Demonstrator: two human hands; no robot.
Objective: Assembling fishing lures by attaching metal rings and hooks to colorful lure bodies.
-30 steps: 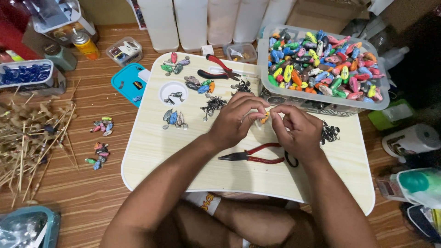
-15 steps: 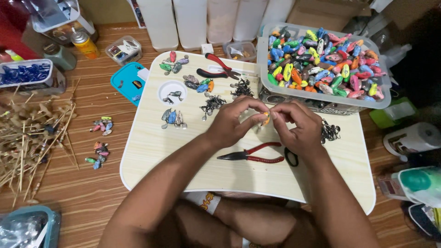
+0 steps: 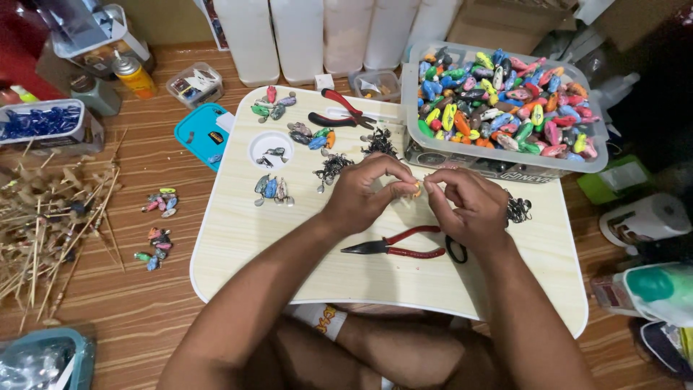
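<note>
My left hand (image 3: 368, 193) and my right hand (image 3: 465, 202) meet over the middle of a small pale wooden lap table (image 3: 238, 238). Both pinch one small orange lure (image 3: 417, 189) between their fingertips. Red-handled long-nose pliers (image 3: 393, 247) lie on the table just below my hands. A second pair of red pliers (image 3: 339, 112) lies near the table's far edge. Small painted lures (image 3: 271, 189) and dark piles of hooks (image 3: 332, 167) are scattered to the left of my hands.
A clear plastic bin (image 3: 505, 162) full of coloured lures stands at the table's back right. On the wooden floor at left lie bamboo sticks (image 3: 43, 224), a teal lid (image 3: 203, 133), a tray of blue parts (image 3: 43, 124) and several loose lures (image 3: 157, 204). White containers (image 3: 303, 36) line the back.
Both hands have stayed on the small orange lure and shifted only slightly. Nothing else on the table has moved.
</note>
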